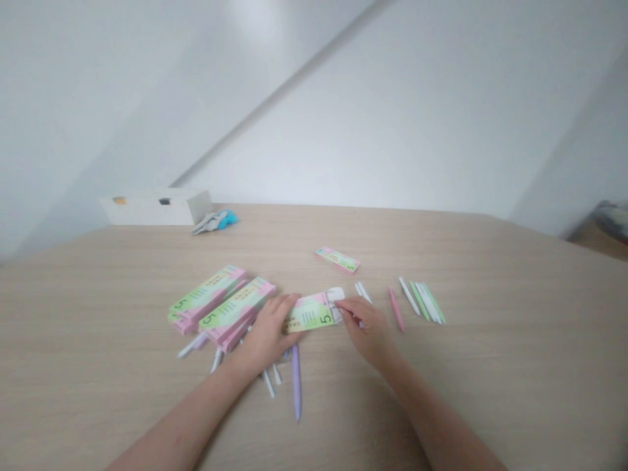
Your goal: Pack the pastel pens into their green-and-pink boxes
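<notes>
A slim pink-and-green cardboard pen box (314, 312) marked "5" lies flat before me, its white end flap (335, 294) unfolded at the right end. My left hand (273, 327) grips the box's left end, thumb along the near side. At the flap end my right hand (366, 328) is closed, thumb and forefinger pinched at the flap; whether a pen is also inside the fingers is hidden. A purple pen (296, 383) points toward me below the box. Several white pens (268, 384) lie partly under my left hand and wrist.
Stacked matching boxes (235, 307) are to the left. Another box (338, 260) lies farther back. On the right are a pink pen (397, 310) and a row of white and green pens (424, 301). A white carton (152, 208) and a grey-blue crumpled item (216, 221) sit at the back left.
</notes>
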Demonstrator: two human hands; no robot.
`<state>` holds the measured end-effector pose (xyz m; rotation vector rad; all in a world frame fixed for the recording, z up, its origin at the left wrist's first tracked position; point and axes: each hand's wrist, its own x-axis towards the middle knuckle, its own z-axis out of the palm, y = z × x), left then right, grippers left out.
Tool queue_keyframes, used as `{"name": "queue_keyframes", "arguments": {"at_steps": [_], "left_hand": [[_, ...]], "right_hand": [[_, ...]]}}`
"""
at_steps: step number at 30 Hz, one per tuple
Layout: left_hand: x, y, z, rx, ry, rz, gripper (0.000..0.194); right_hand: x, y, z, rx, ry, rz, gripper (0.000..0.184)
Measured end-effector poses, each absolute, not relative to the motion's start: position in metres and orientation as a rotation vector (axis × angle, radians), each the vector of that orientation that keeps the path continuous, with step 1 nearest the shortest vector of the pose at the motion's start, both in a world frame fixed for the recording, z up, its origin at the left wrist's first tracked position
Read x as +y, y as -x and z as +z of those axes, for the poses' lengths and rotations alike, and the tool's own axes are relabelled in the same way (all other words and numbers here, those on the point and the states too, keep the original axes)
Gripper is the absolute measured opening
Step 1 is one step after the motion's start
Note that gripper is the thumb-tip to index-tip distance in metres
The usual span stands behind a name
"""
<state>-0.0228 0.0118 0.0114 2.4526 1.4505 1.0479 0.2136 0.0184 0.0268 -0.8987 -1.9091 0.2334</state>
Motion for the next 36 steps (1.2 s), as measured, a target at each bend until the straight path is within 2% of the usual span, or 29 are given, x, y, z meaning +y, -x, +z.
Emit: {"name": "queue_keyframes", "arguments": {"at_steps": [6,9,13,17,25,36], "left_hand": [[0.013,0.023,0.009,1.449,-2.462,1.057,0.060],[0.014,0.023,0.008,1.452,-2.467,1.042,0.060],[0.013,0.024,0.009,1.466,-2.471,1.018,0.059],[0.013,0.024,0.011,1.460,-2.469,1.026,0.060],[0.012,0.023,0.012,1.459,-2.451,1.028,0.059],[0.011,0.022,0.015,1.458,-2.447,1.038,0.057]], "right_hand": [[0.016,-0.214,0.027,-1.966,0.836,0.259,0.031],[0.016,-0.216,0.029,-1.919,0.848,0.272,0.028],[0.026,-0.229,0.033,-1.705,1.073,0.226,0.021],[0.046,-0.253,0.028,-1.476,1.355,0.149,0.024],[0.061,-0.267,0.006,-1.875,1.713,-0.027,0.024],[0.058,-0.263,0.009,-2.042,1.854,-0.149,0.028]]}}
